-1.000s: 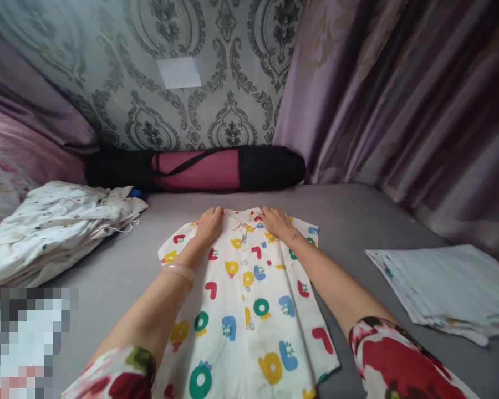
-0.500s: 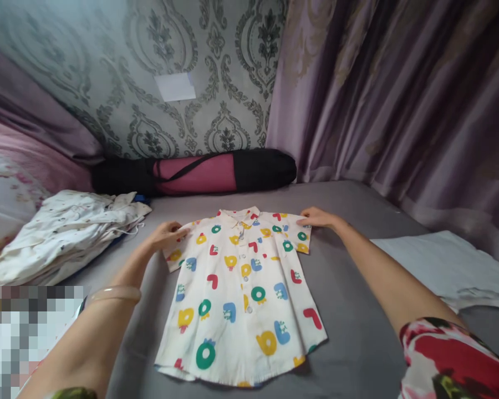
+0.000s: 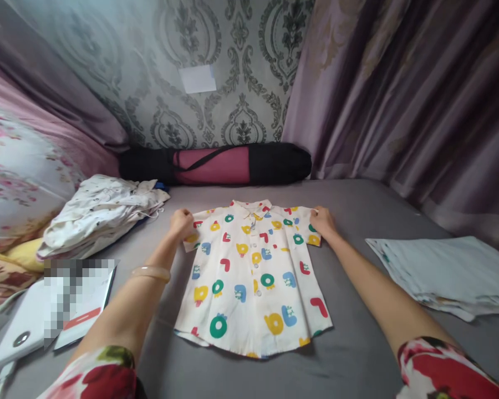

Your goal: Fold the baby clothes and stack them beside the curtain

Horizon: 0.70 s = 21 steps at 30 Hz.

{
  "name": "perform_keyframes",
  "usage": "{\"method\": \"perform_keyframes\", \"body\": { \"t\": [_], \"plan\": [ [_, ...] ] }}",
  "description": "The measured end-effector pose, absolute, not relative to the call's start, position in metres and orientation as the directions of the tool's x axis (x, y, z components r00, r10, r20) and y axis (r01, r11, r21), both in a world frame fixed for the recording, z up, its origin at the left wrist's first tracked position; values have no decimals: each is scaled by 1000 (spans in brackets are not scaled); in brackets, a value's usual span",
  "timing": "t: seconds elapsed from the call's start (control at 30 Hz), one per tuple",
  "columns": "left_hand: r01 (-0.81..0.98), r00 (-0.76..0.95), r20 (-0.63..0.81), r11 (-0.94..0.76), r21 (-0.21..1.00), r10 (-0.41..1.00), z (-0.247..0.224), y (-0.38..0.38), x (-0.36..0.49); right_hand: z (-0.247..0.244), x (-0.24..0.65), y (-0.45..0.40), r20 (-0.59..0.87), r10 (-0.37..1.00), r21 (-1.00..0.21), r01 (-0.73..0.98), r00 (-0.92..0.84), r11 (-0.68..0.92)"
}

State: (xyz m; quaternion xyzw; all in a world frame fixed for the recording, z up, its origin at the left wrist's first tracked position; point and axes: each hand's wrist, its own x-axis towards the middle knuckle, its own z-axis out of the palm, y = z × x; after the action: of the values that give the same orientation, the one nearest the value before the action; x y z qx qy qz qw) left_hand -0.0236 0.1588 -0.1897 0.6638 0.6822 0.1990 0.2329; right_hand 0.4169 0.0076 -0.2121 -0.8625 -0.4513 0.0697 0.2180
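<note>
A white short-sleeved shirt (image 3: 251, 277) with colourful letter prints lies spread flat, front up, its collar at the far end. My left hand (image 3: 182, 223) is closed on the end of the sleeve at the left. At the opposite sleeve, my right hand (image 3: 322, 221) pinches the cloth near its upper edge. Both arms reach forward along the sides of the shirt, and its buttoned front is unobstructed.
Under everything is a grey sheet (image 3: 349, 343). Rumpled white clothes (image 3: 100, 216) are heaped at the left, near a flowered pillow (image 3: 16, 183). Folded pale cloths (image 3: 449, 271) lie at the right. A black and maroon long bag (image 3: 216, 165) rests along the wall.
The view has shifted left, so more of the pillow and the items at the lower left show. Both hands now grip the sleeve ends more tightly, with the sleeves drawn out sideways.
</note>
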Motion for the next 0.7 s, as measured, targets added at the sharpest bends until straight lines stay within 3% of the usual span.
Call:
{"method": "perform_keyframes", "body": {
  "t": [0.1,0.2,0.27,0.33,0.57,0.7],
  "plan": [
    [920,-55,110,7,392,992,-204,152,-13,-206,393,-2,147,804,-268,806,576,-528],
    [972,162,199,-191,136,967,-215,151,-18,-195,380,-10,125,879,-85,887,461,-453],
    [952,295,157,-304,38,943,-218,153,-25,-191,382,-13,85,909,-25,913,409,-408],
    [950,305,123,-311,38,944,-217,155,-32,-191,388,-13,75,904,-26,907,421,-420],
    [974,66,205,-108,200,976,-207,144,-32,-210,399,-11,148,776,-182,788,613,-588],
    [963,-17,165,-29,268,986,-209,147,-33,-208,399,-10,103,752,-216,752,651,-622]
  ]
}}
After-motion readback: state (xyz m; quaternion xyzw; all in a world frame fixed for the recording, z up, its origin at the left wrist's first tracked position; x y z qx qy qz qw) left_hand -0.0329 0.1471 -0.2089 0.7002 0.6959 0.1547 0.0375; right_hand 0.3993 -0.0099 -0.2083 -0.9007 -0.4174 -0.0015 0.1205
